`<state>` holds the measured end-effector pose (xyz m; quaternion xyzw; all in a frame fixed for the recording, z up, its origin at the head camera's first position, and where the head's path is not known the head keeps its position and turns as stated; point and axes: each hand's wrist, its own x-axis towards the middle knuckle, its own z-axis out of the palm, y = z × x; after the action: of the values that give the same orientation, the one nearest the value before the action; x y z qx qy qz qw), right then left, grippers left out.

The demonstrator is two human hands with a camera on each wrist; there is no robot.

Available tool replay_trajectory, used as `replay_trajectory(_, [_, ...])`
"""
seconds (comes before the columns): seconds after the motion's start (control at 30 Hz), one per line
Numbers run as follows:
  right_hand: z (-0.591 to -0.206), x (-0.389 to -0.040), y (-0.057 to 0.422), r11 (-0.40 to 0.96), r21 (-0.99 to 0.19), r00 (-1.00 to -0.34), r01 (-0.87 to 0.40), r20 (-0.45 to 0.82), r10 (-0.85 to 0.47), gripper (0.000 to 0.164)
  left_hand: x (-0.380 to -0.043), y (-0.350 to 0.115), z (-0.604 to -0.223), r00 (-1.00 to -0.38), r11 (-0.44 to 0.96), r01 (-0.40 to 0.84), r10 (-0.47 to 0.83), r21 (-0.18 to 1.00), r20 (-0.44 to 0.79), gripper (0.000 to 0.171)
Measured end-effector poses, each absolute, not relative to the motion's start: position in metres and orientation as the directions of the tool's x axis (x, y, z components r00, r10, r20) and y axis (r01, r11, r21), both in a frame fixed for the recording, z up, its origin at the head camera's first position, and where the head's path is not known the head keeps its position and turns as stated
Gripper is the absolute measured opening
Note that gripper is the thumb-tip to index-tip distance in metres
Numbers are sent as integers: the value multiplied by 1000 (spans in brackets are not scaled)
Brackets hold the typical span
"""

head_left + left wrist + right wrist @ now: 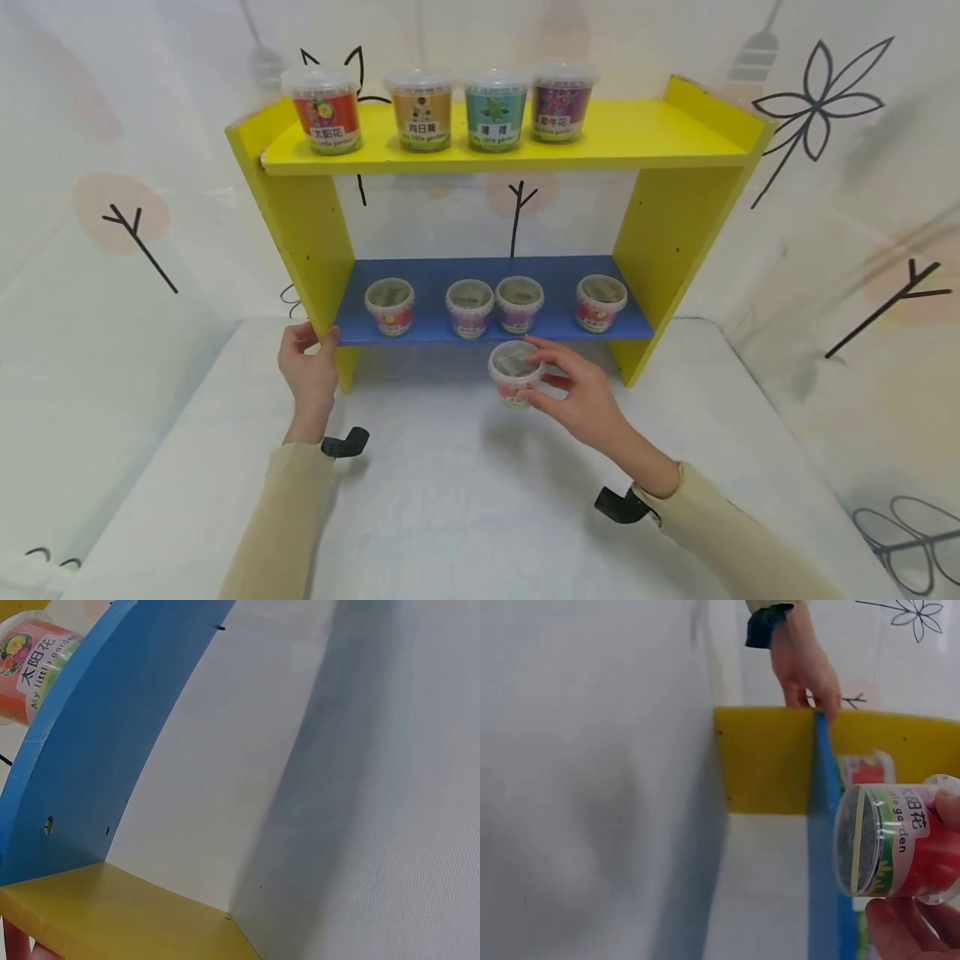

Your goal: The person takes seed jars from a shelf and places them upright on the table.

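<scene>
My right hand [581, 398] pinches a clear plastic cup [513, 375] between thumb and fingers, just in front of the blue shelf board's front edge. In the right wrist view this cup [911, 844] shows a red label with green at its base and a dark filling. My left hand [309, 368] grips the lower left yellow side panel [303, 229] of the shelf unit, at about the height of the blue board [558, 267]. Only fingertips [16, 941] of it show in the left wrist view, behind the yellow panel.
Several small cups, among them a red-labelled one [390, 308] and a purple-labelled one [519, 304], stand on the blue board. Larger lidded cups, such as an orange one [423, 112], line the yellow top shelf [652, 137]. White cloth [450, 500] covers the table.
</scene>
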<state>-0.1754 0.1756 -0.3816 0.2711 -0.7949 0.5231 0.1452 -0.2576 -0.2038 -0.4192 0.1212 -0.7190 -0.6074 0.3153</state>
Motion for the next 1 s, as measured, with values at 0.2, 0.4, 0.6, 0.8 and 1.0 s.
replay_trajectory(0.2, [-393,-181,156,271,-830,-865,-487,415,-283,37,-258,-205,-419,-774,243,187,-560,952,295,26])
replay_trajectory(0.4, [-383,-177,133,222,-854,-864,-470,393,-316,35,-258,-204,-418,-773,242,204,-554,949,308,27])
replay_trajectory(0.6, [-393,-184,113,161,-876,-860,-455,385,-335,34,-257,-203,-413,-767,242,193,-567,951,300,26])
replay_trajectory(0.8, [-409,-190,100,106,-897,-862,-430,373,-343,34,-259,-203,-416,-770,240,195,-563,951,300,25])
replay_trajectory(1.0, [-422,-194,87,88,-907,-865,-413,361,-348,31,-257,-202,-417,-774,250,190,-557,949,302,29])
